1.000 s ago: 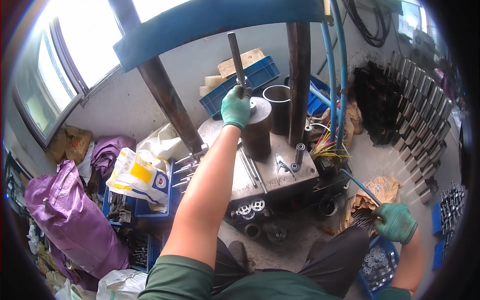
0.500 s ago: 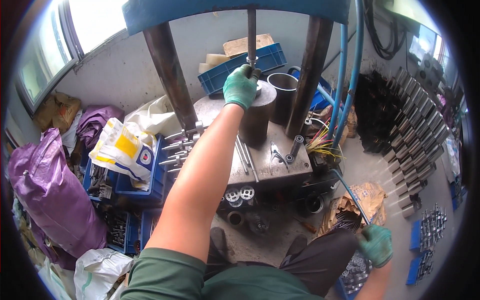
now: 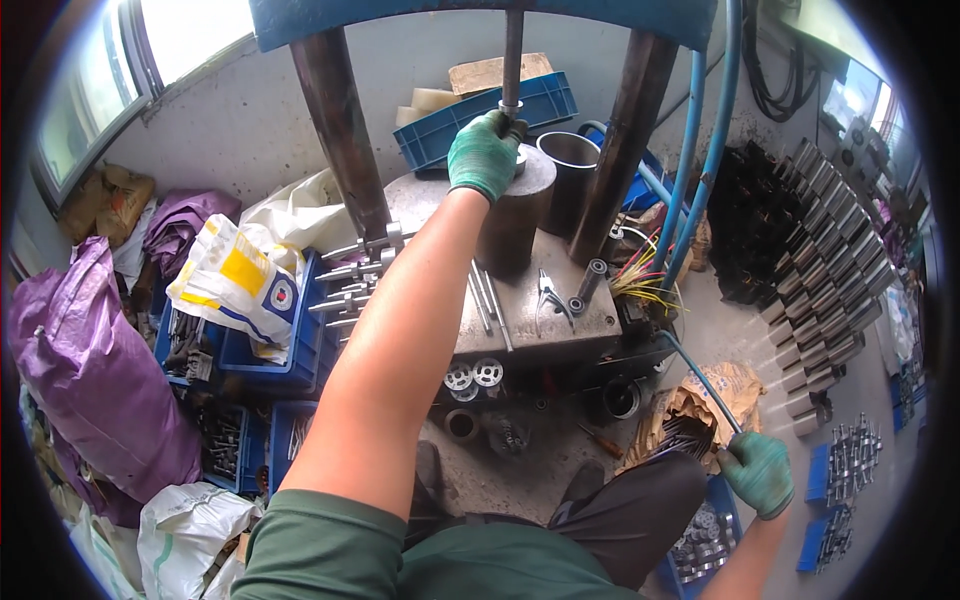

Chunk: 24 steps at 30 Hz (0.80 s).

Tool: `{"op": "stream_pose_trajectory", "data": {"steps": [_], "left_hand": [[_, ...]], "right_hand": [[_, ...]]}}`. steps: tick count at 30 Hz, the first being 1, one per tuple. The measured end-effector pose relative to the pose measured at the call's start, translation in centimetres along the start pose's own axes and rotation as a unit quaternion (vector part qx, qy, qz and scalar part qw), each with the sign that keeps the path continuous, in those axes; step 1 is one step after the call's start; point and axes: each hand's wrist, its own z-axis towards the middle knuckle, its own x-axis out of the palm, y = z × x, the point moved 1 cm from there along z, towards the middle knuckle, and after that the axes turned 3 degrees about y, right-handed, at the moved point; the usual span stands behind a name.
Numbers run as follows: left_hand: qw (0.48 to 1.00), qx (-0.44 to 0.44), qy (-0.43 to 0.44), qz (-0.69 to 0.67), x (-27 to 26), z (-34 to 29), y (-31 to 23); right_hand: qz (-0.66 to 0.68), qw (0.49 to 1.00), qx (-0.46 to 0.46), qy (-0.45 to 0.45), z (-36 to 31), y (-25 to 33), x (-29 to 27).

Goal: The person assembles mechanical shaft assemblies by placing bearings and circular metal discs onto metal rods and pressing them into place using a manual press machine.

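My left hand (image 3: 483,158), in a green glove, is closed just below the press's upright steel rod (image 3: 512,58). A small metal collar (image 3: 510,108) sits at the rod's lower end, right above my fingers; what they grip is mostly hidden. Beneath and beside the hand, a pale ring (image 3: 521,158) lies on top of a thick steel cylinder (image 3: 512,225), which stands on the press's metal bed (image 3: 585,335). At the lower right, my right hand (image 3: 757,474), also green-gloved, is wrapped around the end of a long blue-grey lever (image 3: 702,384).
Steel rods (image 3: 490,305), pliers (image 3: 550,298) and a bearing-ended shaft (image 3: 593,280) lie on the bed. An open steel sleeve (image 3: 568,150) stands behind. Shafts (image 3: 350,290) and blue bins (image 3: 325,335) crowd the left; a torn paper sack (image 3: 690,420) and stacked metal tubes (image 3: 825,290) are right.
My right hand has risen slightly with the lever's end. The left hand stays under the rod, and the whole view has shifted a little.
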Motion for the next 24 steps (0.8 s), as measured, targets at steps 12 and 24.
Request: {"op": "stream_pose_trajectory", "data": {"steps": [12, 24], "left_hand": [[1.000, -0.011, 0.014, -0.011, -0.2, -0.4, -0.4], [0.999, 0.003, -0.022, 0.024, -0.4, -0.7, -0.9]], "right_hand": [[-0.010, 0.931, -0.115, -0.346, 11.0, -1.1, -6.4], [0.070, 0.963, -0.090, -0.244, 13.9, -4.9, -7.4]]}}
